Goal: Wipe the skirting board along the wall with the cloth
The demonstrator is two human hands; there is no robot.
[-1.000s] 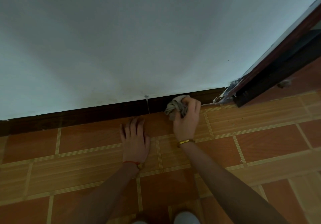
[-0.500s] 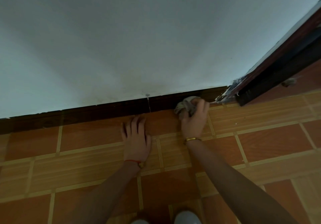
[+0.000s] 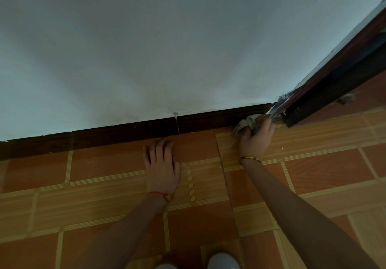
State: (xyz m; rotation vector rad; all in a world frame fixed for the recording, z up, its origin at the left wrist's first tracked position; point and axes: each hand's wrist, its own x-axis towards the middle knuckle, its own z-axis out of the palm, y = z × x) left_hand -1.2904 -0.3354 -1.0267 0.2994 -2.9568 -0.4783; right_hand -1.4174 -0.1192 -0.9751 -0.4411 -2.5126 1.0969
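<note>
A dark brown skirting board (image 3: 117, 136) runs along the foot of the pale wall, with a thin vertical joint near its middle. My right hand (image 3: 255, 139) is shut on a bunched grey cloth (image 3: 246, 123) and presses it against the board's right end, close to the door frame. My left hand (image 3: 161, 164) lies flat on the floor tiles with fingers spread, its fingertips just short of the board.
A dark wooden door frame (image 3: 334, 74) rises diagonally at the right, chipped at its base. The orange tiled floor (image 3: 104, 185) fills the lower half. The toes of two pale shoes (image 3: 223, 261) show at the bottom edge.
My right hand has slid the cloth rightwards along the skirting board to the door frame. My left hand has stayed planted on the tiles.
</note>
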